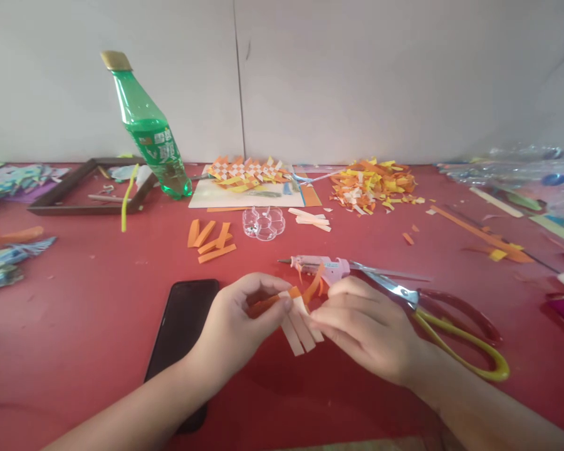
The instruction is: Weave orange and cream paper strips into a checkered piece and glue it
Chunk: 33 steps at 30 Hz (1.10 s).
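Orange and cream paper strips (298,329), woven across one another, are held between my two hands above the red table. My left hand (247,319) pinches the piece between thumb and fingers at its left side. At the right edge, my right hand (366,319) has its fingertips closed on the strips; an orange strip end sticks up beside them. Just behind my hands lies a pink glue gun (326,268). Scissors (418,300) with red and yellow handles rest by my right hand, and a black phone (183,319) lies next to my left wrist.
Loose orange strips (211,241), cream strips (310,219) and a clear flower-shaped tray (264,223) lie farther back. Behind them are woven paper pieces (249,172) and a pile of paper scraps (373,181). A green bottle (150,138) stands beside a dark frame (66,185).
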Each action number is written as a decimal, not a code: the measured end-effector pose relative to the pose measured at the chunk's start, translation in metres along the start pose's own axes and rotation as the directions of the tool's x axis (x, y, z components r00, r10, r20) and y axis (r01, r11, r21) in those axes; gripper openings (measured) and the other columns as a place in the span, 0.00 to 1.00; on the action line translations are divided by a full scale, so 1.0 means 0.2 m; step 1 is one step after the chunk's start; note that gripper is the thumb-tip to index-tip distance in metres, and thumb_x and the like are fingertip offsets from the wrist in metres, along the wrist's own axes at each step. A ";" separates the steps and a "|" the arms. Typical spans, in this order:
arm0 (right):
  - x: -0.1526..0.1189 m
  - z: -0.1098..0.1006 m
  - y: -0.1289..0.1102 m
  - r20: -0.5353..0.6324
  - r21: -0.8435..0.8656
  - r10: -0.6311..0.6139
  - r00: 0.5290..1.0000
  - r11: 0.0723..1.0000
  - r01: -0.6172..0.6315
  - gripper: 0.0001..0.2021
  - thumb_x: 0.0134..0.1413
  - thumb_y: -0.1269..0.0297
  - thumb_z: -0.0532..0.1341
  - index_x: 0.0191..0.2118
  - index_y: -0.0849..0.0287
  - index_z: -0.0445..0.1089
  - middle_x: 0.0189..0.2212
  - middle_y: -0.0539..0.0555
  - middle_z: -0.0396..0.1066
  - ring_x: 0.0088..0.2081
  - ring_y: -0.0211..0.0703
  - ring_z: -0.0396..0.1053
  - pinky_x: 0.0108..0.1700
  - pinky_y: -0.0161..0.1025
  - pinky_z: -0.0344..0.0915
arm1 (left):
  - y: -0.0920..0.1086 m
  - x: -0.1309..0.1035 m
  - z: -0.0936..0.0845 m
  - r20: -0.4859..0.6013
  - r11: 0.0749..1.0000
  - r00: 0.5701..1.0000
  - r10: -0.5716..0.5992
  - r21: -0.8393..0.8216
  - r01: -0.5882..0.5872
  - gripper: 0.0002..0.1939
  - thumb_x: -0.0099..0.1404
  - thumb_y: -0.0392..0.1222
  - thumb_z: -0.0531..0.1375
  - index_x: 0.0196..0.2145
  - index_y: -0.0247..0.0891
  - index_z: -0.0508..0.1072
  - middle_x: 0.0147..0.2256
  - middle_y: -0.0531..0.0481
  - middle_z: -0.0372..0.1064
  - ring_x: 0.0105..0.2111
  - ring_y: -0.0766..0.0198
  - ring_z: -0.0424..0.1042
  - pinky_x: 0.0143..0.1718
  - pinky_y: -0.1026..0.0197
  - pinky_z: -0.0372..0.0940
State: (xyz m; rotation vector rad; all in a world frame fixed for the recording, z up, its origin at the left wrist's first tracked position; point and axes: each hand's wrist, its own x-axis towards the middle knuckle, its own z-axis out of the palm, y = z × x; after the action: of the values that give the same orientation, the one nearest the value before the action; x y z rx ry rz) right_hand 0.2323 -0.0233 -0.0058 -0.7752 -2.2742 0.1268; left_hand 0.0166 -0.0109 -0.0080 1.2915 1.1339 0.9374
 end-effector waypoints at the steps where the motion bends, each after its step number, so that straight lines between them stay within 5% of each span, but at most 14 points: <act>1: 0.00 0.00 0.00 0.015 0.000 -0.030 0.999 1.000 0.030 0.09 0.56 0.78 0.60 0.41 0.58 0.68 0.27 0.51 0.70 0.31 0.40 0.62 0.35 0.39 0.66 | 0.00 0.00 0.00 0.000 0.999 1.000 0.011 0.043 -0.011 0.06 0.60 0.41 0.65 0.36 0.40 0.76 0.35 0.51 0.77 0.37 0.62 0.77 0.42 0.62 0.71; 8: 0.01 -0.02 -0.04 0.076 0.218 0.018 0.997 0.975 -0.034 0.16 0.55 0.81 0.58 0.48 0.59 0.67 0.28 0.50 0.70 0.35 0.39 0.62 0.37 0.36 0.67 | 0.02 -0.03 0.00 0.056 0.985 0.998 0.038 0.164 -0.047 0.08 0.60 0.42 0.65 0.37 0.39 0.80 0.35 0.47 0.80 0.37 0.56 0.79 0.42 0.57 0.72; 18: 0.01 0.01 -0.02 -0.052 0.115 0.135 0.989 0.985 -0.128 0.17 0.53 0.76 0.64 0.48 0.54 0.65 0.38 0.51 0.74 0.42 0.40 0.68 0.49 0.39 0.68 | 0.05 -0.02 0.00 0.228 0.995 0.968 -0.102 0.022 0.100 0.09 0.60 0.42 0.65 0.39 0.38 0.80 0.38 0.49 0.80 0.39 0.59 0.79 0.41 0.64 0.73; 24: -0.02 0.04 -0.02 -0.141 0.204 0.418 0.897 0.899 -0.387 0.29 0.51 0.67 0.67 0.58 0.54 0.58 0.52 0.59 0.66 0.52 0.47 0.67 0.50 0.45 0.68 | 0.05 -0.02 0.00 0.249 0.995 0.964 -0.091 -0.006 0.095 0.09 0.60 0.42 0.66 0.39 0.39 0.80 0.38 0.50 0.80 0.39 0.60 0.79 0.41 0.65 0.73; 29: 0.03 0.02 -0.03 -0.054 0.115 0.269 0.962 0.958 -0.262 0.09 0.52 0.71 0.66 0.38 0.54 0.68 0.39 0.52 0.73 0.45 0.44 0.66 0.48 0.44 0.67 | 0.05 -0.02 0.00 0.250 0.998 0.966 -0.057 0.008 0.057 0.09 0.60 0.42 0.65 0.39 0.39 0.79 0.39 0.49 0.80 0.40 0.61 0.79 0.43 0.64 0.72; 33: 0.04 0.00 -0.03 -0.036 0.172 0.302 0.953 0.941 -0.292 0.06 0.52 0.72 0.65 0.34 0.55 0.69 0.37 0.51 0.74 0.44 0.43 0.65 0.47 0.43 0.68 | 0.04 -0.02 0.00 0.231 0.999 0.972 -0.037 0.023 0.033 0.11 0.59 0.41 0.66 0.40 0.38 0.76 0.39 0.49 0.78 0.41 0.62 0.77 0.45 0.63 0.71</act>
State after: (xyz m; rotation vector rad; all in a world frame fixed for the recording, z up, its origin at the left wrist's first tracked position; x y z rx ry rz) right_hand 0.2239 -0.0243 0.0005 -1.0145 -2.0450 0.4206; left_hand 0.0156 -0.0142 0.0003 1.3536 0.9819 0.7302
